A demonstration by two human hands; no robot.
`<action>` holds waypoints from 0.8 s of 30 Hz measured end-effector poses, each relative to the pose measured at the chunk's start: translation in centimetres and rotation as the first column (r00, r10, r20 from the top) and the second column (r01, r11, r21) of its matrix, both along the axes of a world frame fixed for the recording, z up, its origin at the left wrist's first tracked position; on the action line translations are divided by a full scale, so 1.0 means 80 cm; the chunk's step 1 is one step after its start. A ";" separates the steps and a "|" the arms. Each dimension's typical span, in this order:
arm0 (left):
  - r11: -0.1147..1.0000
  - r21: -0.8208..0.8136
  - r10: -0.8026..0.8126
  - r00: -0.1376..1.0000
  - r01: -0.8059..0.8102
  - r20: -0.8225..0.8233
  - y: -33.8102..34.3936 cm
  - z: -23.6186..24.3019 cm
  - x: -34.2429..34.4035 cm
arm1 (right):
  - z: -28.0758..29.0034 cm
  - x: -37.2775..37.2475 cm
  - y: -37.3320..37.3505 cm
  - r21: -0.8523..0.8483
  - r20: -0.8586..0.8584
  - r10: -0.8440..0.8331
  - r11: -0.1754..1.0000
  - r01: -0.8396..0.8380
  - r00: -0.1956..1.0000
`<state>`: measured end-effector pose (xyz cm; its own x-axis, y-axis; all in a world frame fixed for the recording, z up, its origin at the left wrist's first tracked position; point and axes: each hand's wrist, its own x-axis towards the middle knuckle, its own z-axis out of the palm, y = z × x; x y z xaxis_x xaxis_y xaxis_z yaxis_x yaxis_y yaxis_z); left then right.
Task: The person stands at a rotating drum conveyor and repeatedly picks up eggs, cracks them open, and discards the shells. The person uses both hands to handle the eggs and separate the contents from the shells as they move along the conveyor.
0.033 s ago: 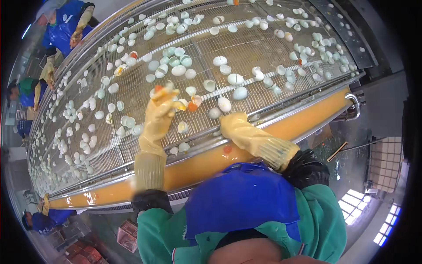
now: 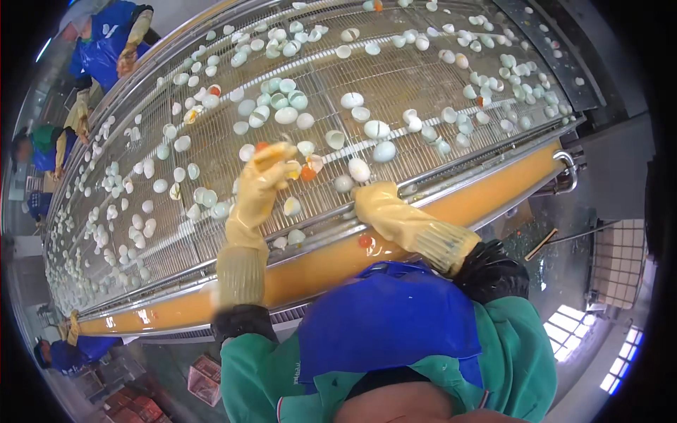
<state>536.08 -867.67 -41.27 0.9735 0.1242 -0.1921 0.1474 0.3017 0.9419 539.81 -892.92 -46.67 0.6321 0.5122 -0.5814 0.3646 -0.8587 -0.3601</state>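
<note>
Both my hands wear cream rubber gloves. My left hand [image 2: 259, 183] hovers over the wire grate [image 2: 331, 201], its fingers bent, with a gap between thumb and forefinger. A blurred pale bit shows at its fingertips; I cannot tell what it is. Just right of it lie an orange yolk [image 2: 308, 173] and a broken shell [image 2: 315, 163]. My right hand [image 2: 379, 201] rests at the grate's near edge, its fingers curled over the metal rail [image 2: 417, 185] and partly hidden. Close to its fingertips sit a white egg [image 2: 359, 170] and a pale blue egg [image 2: 384, 151].
Eggshell halves [image 2: 283, 99] lie scattered across the grate. Along its near side runs a trough of orange liquid [image 2: 310, 273], with a yolk [image 2: 365, 241] in it. Other people [image 2: 106, 46] stand along the left. Red crates [image 2: 204, 378] sit on the floor at lower left.
My left hand has shifted slightly, its fingertips a little to the right. The pale blurred bit at its fingertips looks different. My right hand stays on the rail.
</note>
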 end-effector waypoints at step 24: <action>0.198 0.759 -0.147 0.785 0.620 -0.602 -0.202 -0.077 0.133 | 0.055 0.018 -0.193 0.602 0.217 0.024 0.784 -0.153 0.976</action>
